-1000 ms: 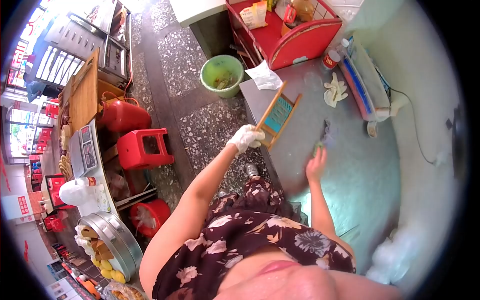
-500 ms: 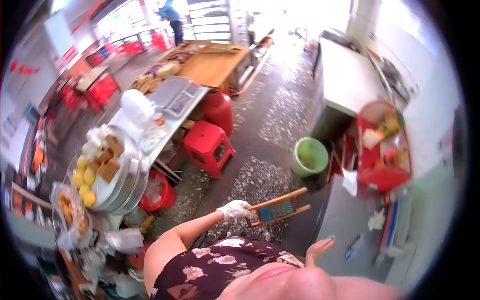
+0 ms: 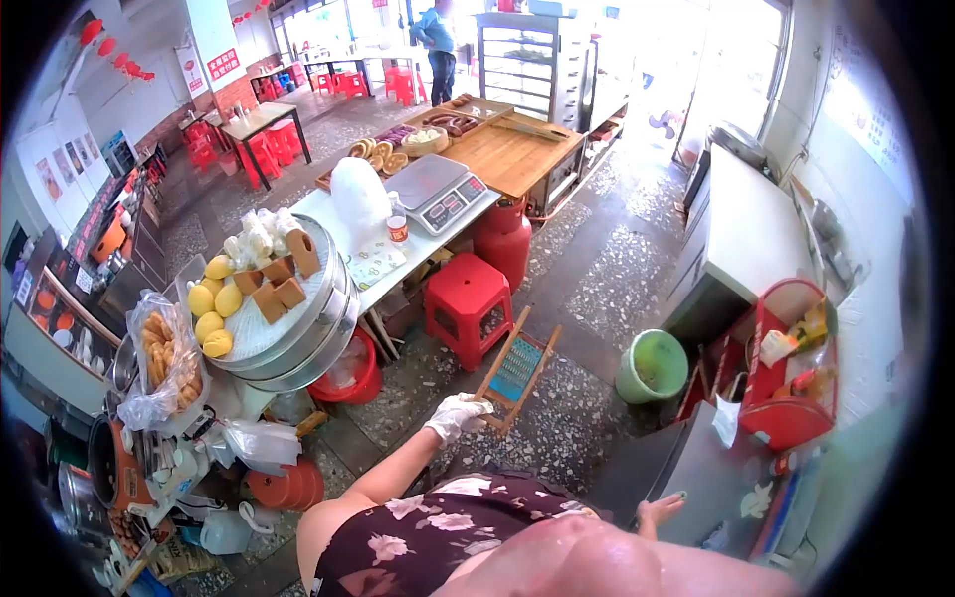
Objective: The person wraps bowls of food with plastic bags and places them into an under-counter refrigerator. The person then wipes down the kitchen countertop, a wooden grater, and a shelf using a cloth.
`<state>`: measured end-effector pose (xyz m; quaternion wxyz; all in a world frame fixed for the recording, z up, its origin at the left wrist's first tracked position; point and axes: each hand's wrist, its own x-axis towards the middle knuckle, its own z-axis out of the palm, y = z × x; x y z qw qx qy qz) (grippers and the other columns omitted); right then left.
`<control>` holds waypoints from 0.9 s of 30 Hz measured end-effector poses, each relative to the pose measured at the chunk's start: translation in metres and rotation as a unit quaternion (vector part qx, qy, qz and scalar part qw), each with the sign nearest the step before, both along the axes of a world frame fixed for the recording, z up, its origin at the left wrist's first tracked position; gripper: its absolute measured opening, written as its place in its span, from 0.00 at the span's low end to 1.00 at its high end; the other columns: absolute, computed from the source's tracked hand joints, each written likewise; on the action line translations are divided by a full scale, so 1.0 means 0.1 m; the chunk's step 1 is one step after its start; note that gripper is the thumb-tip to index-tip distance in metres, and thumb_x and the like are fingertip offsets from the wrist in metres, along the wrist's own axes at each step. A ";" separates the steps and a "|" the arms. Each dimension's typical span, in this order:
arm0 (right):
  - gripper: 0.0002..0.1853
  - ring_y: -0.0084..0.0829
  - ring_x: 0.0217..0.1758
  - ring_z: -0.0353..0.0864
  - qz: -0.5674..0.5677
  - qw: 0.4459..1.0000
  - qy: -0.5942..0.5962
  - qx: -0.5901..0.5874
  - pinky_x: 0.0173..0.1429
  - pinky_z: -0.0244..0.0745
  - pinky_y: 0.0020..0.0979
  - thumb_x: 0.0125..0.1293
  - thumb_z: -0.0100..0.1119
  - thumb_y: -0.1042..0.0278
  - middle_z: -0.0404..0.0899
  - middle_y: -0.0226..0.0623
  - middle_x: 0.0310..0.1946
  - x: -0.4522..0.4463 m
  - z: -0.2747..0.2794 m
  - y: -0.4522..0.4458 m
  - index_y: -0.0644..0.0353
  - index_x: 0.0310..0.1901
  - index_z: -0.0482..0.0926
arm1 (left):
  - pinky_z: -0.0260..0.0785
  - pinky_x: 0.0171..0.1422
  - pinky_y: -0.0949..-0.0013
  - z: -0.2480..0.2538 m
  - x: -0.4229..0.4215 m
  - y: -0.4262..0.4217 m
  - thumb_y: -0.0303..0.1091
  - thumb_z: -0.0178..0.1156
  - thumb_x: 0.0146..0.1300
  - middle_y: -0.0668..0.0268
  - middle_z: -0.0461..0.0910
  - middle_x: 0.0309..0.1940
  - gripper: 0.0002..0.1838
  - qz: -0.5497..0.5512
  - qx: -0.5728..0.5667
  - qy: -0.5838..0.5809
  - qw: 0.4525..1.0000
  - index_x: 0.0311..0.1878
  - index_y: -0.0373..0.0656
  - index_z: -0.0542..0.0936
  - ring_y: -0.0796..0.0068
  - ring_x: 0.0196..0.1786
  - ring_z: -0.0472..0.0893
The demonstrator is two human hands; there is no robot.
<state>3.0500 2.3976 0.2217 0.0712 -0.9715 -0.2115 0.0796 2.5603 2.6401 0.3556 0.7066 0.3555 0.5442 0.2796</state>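
My left hand (image 3: 459, 418), in a white glove, grips one end of a wooden-framed grater (image 3: 515, 368) with a blue perforated plate. The grater is held out over the speckled floor, its far end pointing away from me. My bare right hand (image 3: 660, 511) is by the grey counter (image 3: 686, 468), its fingers stretched out and nothing in it. Whether it touches the counter I cannot tell.
A red stool (image 3: 468, 303) and a red gas cylinder (image 3: 502, 244) stand ahead. Right of them is a green bucket (image 3: 652, 366). At left, a round steamer (image 3: 298, 343) bears buns and brown cake pieces. A person (image 3: 438, 50) stands far back.
The grater has swung from pointing right to pointing forward, away from me. My head view has turned left, and my right hand sits lower in view.
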 end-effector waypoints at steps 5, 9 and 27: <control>0.43 0.57 0.74 0.38 0.068 0.997 -0.038 0.000 0.76 0.35 0.44 0.50 0.50 0.74 0.38 0.65 0.69 -0.02 -0.12 -0.20 0.76 0.67 0.44 | 0.74 0.42 0.72 -0.03 -0.02 0.00 0.36 0.65 0.56 0.71 0.80 0.40 0.14 -0.006 -0.024 -0.019 0.999 0.45 0.44 0.81 0.79 0.42 0.78; 0.40 0.57 0.74 0.39 0.094 0.995 -0.041 0.000 0.76 0.35 0.44 0.52 0.47 0.76 0.39 0.65 0.69 -0.22 -0.02 -0.29 0.75 0.67 0.44 | 0.72 0.43 0.73 0.13 -0.09 -0.06 0.36 0.64 0.56 0.71 0.80 0.40 0.15 -0.014 -0.011 -0.033 0.999 0.46 0.44 0.80 0.80 0.41 0.78; 0.23 0.53 0.62 0.64 0.066 0.955 -0.281 0.066 0.67 0.59 0.42 0.64 0.42 0.74 0.62 0.58 0.60 -1.46 0.58 -0.56 0.75 0.60 0.61 | 0.75 0.37 0.77 0.36 -0.47 -0.08 0.35 0.66 0.57 0.71 0.79 0.34 0.14 0.012 -0.008 -0.096 0.995 0.44 0.39 0.79 0.82 0.36 0.79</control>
